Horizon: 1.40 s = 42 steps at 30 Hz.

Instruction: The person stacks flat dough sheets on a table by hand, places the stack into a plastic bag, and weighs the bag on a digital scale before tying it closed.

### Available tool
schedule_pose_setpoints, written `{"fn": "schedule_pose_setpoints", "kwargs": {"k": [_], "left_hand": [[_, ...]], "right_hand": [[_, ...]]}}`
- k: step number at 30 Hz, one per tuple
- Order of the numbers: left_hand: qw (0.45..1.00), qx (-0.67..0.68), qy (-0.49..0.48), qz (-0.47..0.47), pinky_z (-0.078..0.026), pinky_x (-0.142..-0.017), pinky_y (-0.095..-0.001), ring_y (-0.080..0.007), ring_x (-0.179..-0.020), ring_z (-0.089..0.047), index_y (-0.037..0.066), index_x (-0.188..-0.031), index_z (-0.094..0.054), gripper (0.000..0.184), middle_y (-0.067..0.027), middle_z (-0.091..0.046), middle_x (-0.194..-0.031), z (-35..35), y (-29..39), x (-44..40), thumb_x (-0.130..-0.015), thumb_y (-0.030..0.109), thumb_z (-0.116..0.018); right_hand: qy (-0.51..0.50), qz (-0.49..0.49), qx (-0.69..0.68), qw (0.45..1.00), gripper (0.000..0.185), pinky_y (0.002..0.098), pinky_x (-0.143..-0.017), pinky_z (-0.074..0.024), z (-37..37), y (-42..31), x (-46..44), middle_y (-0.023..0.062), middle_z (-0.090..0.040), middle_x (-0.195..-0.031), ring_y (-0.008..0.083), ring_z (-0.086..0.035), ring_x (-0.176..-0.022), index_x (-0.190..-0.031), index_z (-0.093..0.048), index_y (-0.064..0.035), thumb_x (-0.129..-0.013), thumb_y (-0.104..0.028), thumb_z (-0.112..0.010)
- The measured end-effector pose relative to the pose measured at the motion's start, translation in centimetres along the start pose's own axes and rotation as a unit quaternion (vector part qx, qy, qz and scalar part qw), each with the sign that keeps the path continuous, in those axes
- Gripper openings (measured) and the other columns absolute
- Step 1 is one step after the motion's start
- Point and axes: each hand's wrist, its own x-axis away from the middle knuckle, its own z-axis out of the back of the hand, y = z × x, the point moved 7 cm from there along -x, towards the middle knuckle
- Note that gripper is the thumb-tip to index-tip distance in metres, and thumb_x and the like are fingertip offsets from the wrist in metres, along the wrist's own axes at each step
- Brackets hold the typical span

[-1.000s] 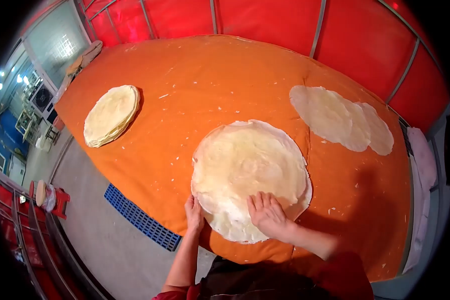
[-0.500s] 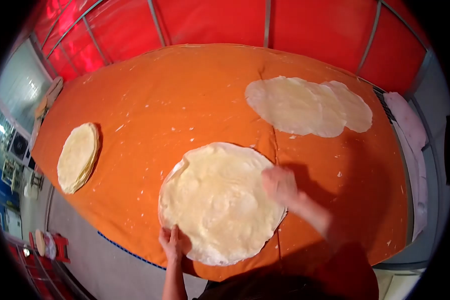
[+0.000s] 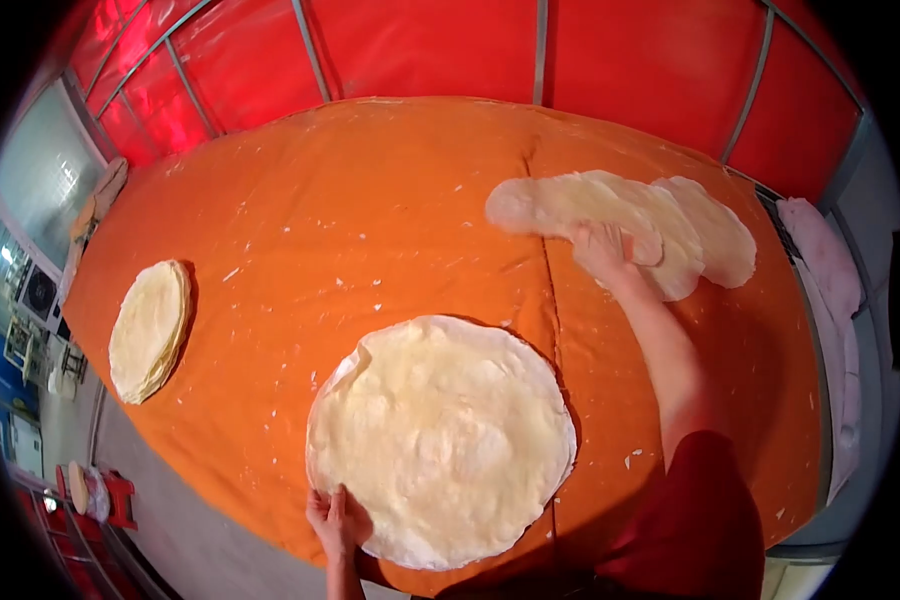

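Note:
A wide pile of thin, round, pale sheets (image 3: 450, 440) lies near the front of the orange-covered table (image 3: 370, 250). At its lower left edge is my left hand (image 3: 332, 520), thumb and fingers pinched on the rim. Farther back on the right, overlapping thin sheets (image 3: 670, 235) lie in a row. My right hand (image 3: 602, 250) is closed on the near edge of the leftmost of these, which is folded and partly raised. A smaller stack of round sheets (image 3: 150, 332) sits by the table's left edge.
Red panels with metal bars (image 3: 430, 50) stand behind the table. Pale cloth (image 3: 820, 260) hangs along the right edge. At the lower left, a red stool (image 3: 120, 498) stands on the grey floor. Small pale flakes dot the orange cover.
My right hand has moved from the large pile to the back right row and taken hold of a sheet there. My left hand stays at the pile's edge. The view has turned rightward.

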Motion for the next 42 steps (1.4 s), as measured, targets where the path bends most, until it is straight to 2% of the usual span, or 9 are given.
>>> {"fn": "schedule_pose_setpoints", "kwargs": {"k": [5,8,13,17,21,30,35,37,42], "left_hand": [[1.000,-0.017,0.004,0.016,-0.045,-0.066,-0.0197,-0.0110,-0.079,-0.055,0.001,-0.097,-0.049,0.021,-0.0052,-0.057,-0.090,1.1,-0.8,-0.5,-0.077,-0.005,-0.049],[1.000,-0.024,-0.008,0.008,-0.045,-0.067,-0.0202,-0.0113,-0.078,-0.055,0.001,-0.099,-0.048,0.022,-0.0054,-0.057,-0.090,1.8,-1.6,-0.8,-0.078,-0.004,-0.049],[0.999,0.040,-0.030,0.018,-0.043,-0.078,-0.0258,-0.0159,-0.088,-0.055,-0.003,-0.102,-0.047,0.020,-0.0100,-0.057,-0.099,0.1,-0.1,-0.3,-0.082,0.000,-0.046],[0.999,0.003,-0.024,0.029,-0.042,-0.068,-0.0215,-0.0086,-0.076,-0.053,-0.004,-0.100,-0.048,0.018,-0.0055,-0.058,-0.090,0.8,-0.6,-0.3,-0.083,0.003,-0.048],[0.999,0.017,-0.015,0.040,-0.041,-0.063,-0.0205,-0.0071,-0.072,-0.050,-0.002,-0.096,-0.051,0.025,-0.0030,-0.057,-0.085,1.1,-0.2,-0.1,-0.089,0.019,-0.040],[0.998,-0.053,-0.028,0.004,-0.046,-0.066,-0.0252,-0.0129,-0.074,-0.055,-0.003,-0.099,-0.048,0.028,-0.0074,-0.057,-0.087,1.2,-0.4,-0.1,-0.072,-0.001,-0.050],[0.999,-0.023,-0.024,0.031,-0.043,-0.050,-0.0227,-0.0125,-0.059,-0.052,0.000,-0.094,-0.049,0.025,-0.0045,-0.056,-0.075,-0.1,0.8,0.4,-0.070,0.000,-0.049],[0.998,-0.030,-0.051,0.036,-0.044,-0.057,-0.0236,-0.0134,-0.068,-0.054,0.000,-0.097,-0.048,0.028,-0.0052,-0.056,-0.080,0.7,-0.1,-0.1,-0.070,-0.001,-0.051],[0.996,-0.082,-0.026,-0.009,-0.044,-0.059,-0.0232,-0.0134,-0.068,-0.053,-0.002,-0.098,-0.048,0.031,-0.0064,-0.056,-0.082,1.4,-0.1,-0.5,-0.067,-0.003,-0.051]], "right_hand": [[-0.214,0.011,-0.280,0.936,0.032,0.0367,-0.077,-0.0440,7.4,-17.7,0.9,0.0193,-0.058,-0.092,0.0307,-0.056,-0.088,-0.104,-0.056,-0.0045,-0.080,-0.006,-0.036],[-0.169,0.353,-0.075,0.917,0.049,0.0335,-0.095,-0.0321,5.5,-30.0,11.1,0.0207,-0.037,-0.125,0.0287,-0.041,-0.112,-0.126,-0.031,-0.0024,-0.077,-0.002,-0.035],[-0.453,0.139,-0.445,0.760,0.024,0.0408,-0.065,-0.0450,3.4,-34.9,14.2,0.0233,-0.057,-0.078,0.0349,-0.057,-0.073,-0.087,-0.055,0.0023,-0.068,0.004,-0.040],[-0.101,0.138,-0.493,0.853,0.038,0.0367,-0.060,-0.0472,9.8,-34.5,9.6,0.0204,-0.057,-0.080,0.0319,-0.058,-0.071,-0.105,-0.049,0.0034,-0.069,0.005,-0.040],[-0.250,0.163,-0.425,0.855,0.036,0.0409,-0.069,-0.0441,5.9,-41.0,15.9,0.0205,-0.055,-0.085,0.0317,-0.055,-0.077,-0.112,-0.043,0.0060,-0.080,-0.011,-0.045],[-0.221,0.183,-0.223,0.932,0.051,0.0519,-0.097,-0.0130,4.4,-31.1,19.6,0.0138,-0.025,-0.133,0.0289,-0.020,-0.124,-0.121,-0.038,-0.0077,-0.081,-0.037,-0.049],[-0.248,0.109,-0.420,0.866,0.019,0.0395,-0.082,-0.0382,6.6,-24.6,15.6,0.0053,-0.059,-0.093,0.0207,-0.054,-0.093,-0.088,-0.059,-0.0064,-0.075,-0.021,-0.056],[0.048,0.089,-0.270,0.957,0.005,0.0350,-0.060,-0.0392,4.7,-16.3,14.7,0.0076,-0.051,-0.066,0.0232,-0.052,-0.061,-0.066,-0.052,-0.0076,-0.064,-0.010,-0.056],[-0.130,-0.041,0.261,0.956,0.024,0.0493,-0.078,-0.0311,-3.6,2.5,14.3,0.0134,-0.053,-0.097,0.0294,-0.047,-0.093,-0.095,-0.052,-0.0034,-0.075,-0.014,-0.044]]}}
